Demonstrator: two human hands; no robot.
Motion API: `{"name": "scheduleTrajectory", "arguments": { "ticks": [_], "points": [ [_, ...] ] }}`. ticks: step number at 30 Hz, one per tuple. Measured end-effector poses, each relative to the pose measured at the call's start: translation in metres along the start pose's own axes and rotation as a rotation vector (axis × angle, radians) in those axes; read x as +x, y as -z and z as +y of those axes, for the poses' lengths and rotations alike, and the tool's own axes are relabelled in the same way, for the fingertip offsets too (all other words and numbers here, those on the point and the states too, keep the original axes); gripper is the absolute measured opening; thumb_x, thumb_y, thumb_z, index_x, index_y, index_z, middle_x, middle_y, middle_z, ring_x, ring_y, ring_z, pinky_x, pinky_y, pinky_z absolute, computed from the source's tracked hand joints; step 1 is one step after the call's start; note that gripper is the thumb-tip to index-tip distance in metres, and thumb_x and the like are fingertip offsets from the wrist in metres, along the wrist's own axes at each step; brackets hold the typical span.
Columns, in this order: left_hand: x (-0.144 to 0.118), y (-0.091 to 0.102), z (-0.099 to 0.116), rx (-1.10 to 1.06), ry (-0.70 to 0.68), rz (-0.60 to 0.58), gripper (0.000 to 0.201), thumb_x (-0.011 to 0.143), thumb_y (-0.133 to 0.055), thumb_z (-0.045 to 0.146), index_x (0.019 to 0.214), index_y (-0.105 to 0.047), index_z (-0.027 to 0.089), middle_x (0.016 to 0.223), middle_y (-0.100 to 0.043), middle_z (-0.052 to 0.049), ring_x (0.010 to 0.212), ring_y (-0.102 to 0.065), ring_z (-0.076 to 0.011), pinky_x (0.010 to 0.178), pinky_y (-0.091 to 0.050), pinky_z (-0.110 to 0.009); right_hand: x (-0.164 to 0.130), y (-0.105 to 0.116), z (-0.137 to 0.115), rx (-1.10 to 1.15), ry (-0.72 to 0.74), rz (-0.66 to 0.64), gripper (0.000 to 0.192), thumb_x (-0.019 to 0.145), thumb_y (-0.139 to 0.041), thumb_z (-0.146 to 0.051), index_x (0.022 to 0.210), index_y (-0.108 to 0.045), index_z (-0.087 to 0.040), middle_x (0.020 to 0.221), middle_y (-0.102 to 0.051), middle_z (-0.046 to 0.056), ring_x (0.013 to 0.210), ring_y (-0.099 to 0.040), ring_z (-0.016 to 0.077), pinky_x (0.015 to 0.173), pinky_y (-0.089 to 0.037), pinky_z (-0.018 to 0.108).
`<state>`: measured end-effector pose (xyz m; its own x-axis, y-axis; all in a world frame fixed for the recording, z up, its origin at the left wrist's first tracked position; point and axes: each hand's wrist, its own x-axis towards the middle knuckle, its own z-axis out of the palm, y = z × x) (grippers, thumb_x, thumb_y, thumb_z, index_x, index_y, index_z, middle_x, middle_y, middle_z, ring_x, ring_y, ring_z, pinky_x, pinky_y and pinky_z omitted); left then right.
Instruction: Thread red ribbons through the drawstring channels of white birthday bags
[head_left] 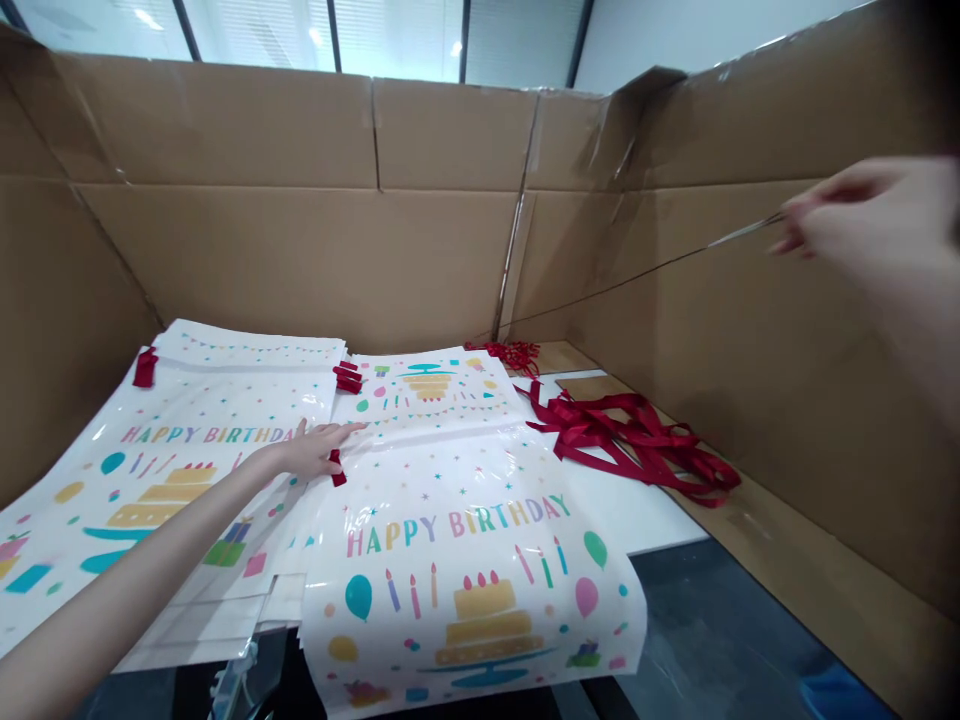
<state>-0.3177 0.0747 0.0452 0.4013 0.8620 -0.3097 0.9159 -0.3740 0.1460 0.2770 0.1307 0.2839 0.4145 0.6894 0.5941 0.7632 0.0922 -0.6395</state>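
Observation:
My left hand [319, 450] lies with its fingers stretched out over glossy white sheets printed with HAPPY BIRTHDAY. It rests at the left edge of the front sheet [450, 470], beside a short red ribbon tab [337, 468]. High on the right, my right hand [862, 215], blurred by motion, pinches the end of a thin cord [637, 273]. That cord runs taut down to the left, towards a small pile of red cord [514, 355] behind the sheets. The front sheet's lower end curls over the table edge.
Another stack of printed sheets [187, 395] lies at the left, with red ribbon tabs [145, 367] near its top. A loose heap of red ribbon [630, 435] lies to the right. Tall cardboard walls [300, 250] enclose the back and sides.

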Motion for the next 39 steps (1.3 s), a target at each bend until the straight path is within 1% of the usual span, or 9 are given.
{"name": "scheduleTrajectory", "arguments": {
  "ticks": [2,4,8,12,16,21,26,30,39],
  "points": [
    [-0.001,0.001,0.001,-0.013,0.008,0.002,0.081,0.079,-0.054,0.031,0.146,-0.011,0.037,0.142,-0.043,-0.009,0.135,-0.026,-0.0364,0.103,-0.007,-0.068,-0.037,-0.045,-0.006,0.087,-0.151,0.051,0.029,0.087,-0.054,-0.022,0.106,-0.063,-0.001,0.1,-0.064,0.025,0.079,-0.066,0.0153,0.059,-0.044,0.026],
    [-0.002,0.001,0.003,-0.016,0.025,0.002,0.082,0.078,-0.055,0.031,0.146,-0.011,0.035,0.142,-0.042,-0.01,0.135,-0.027,-0.0358,0.104,-0.008,-0.067,-0.069,-0.099,-0.003,0.139,-0.321,-0.11,0.025,0.086,-0.051,-0.011,0.106,-0.061,-0.002,0.095,-0.066,0.021,0.066,-0.065,0.0104,0.052,-0.043,0.02],
    [-0.004,0.001,0.006,-0.013,0.051,0.021,0.082,0.078,-0.056,0.032,0.147,-0.013,0.031,0.142,-0.042,-0.012,0.134,-0.029,-0.0346,0.106,-0.012,-0.063,-0.121,-0.198,0.018,0.153,-0.411,-0.295,0.011,0.082,-0.053,-0.011,0.087,-0.062,-0.009,0.064,-0.063,0.006,0.052,-0.062,0.0116,0.046,-0.046,0.018],
    [-0.007,-0.001,0.006,-0.032,0.038,0.047,0.08,0.079,-0.057,0.032,0.147,-0.014,0.031,0.146,-0.038,-0.012,0.135,-0.031,-0.033,0.108,-0.012,-0.061,-0.159,-0.255,0.033,0.12,-0.403,-0.41,0.009,0.081,-0.052,-0.019,0.078,-0.06,-0.015,0.061,-0.061,0.003,0.054,-0.063,0.0138,0.048,-0.047,0.02],
    [-0.006,-0.003,0.005,-0.04,0.044,0.047,0.079,0.078,-0.057,0.034,0.146,-0.017,0.033,0.146,-0.037,-0.01,0.135,-0.029,-0.0335,0.108,-0.01,-0.062,-0.18,-0.272,0.037,0.021,-0.301,-0.436,0.005,0.071,-0.061,-0.018,0.075,-0.063,-0.016,0.077,-0.063,0.008,0.072,-0.064,0.0203,0.061,-0.049,0.026],
    [-0.005,-0.007,0.002,-0.044,0.046,0.042,0.078,0.08,-0.055,0.035,0.147,-0.014,0.033,0.146,-0.036,-0.01,0.137,-0.023,-0.0342,0.107,-0.005,-0.064,-0.213,-0.279,0.007,0.029,0.013,-0.457,0.027,0.076,-0.054,-0.018,0.102,-0.063,-0.017,0.111,-0.057,0.012,0.095,-0.058,0.0219,0.082,-0.044,0.031],
    [-0.005,-0.007,0.002,-0.065,0.038,0.044,0.08,0.079,-0.057,0.036,0.147,-0.016,0.033,0.141,-0.043,-0.01,0.135,-0.026,-0.0337,0.107,-0.002,-0.064,-0.288,-0.286,-0.07,0.396,0.637,-0.872,0.021,0.079,-0.049,-0.011,0.089,-0.067,-0.017,0.091,-0.066,0.006,0.081,-0.059,0.0153,0.076,-0.046,0.026],
    [-0.006,-0.008,0.004,-0.061,0.029,0.07,0.077,0.079,-0.056,0.037,0.146,-0.019,0.031,0.138,-0.045,-0.01,0.132,-0.031,-0.0337,0.107,-0.006,-0.063,-0.339,-0.288,-0.11,0.587,1.13,-1.045,0.022,0.082,-0.052,-0.014,0.097,-0.068,-0.018,0.097,-0.068,0.006,0.09,-0.059,0.0169,0.085,-0.044,0.03],
    [-0.012,-0.008,-0.005,-0.122,-0.044,0.113,0.066,0.084,-0.054,0.044,0.143,-0.027,0.03,0.139,-0.046,-0.009,0.132,-0.032,-0.031,0.109,0.001,-0.061,-0.357,-0.296,-0.108,0.608,1.179,-1.08,0.03,0.083,-0.047,-0.014,0.106,-0.066,-0.021,0.107,-0.067,0.005,0.102,-0.058,0.0165,0.093,-0.04,0.033]
  ]
}}
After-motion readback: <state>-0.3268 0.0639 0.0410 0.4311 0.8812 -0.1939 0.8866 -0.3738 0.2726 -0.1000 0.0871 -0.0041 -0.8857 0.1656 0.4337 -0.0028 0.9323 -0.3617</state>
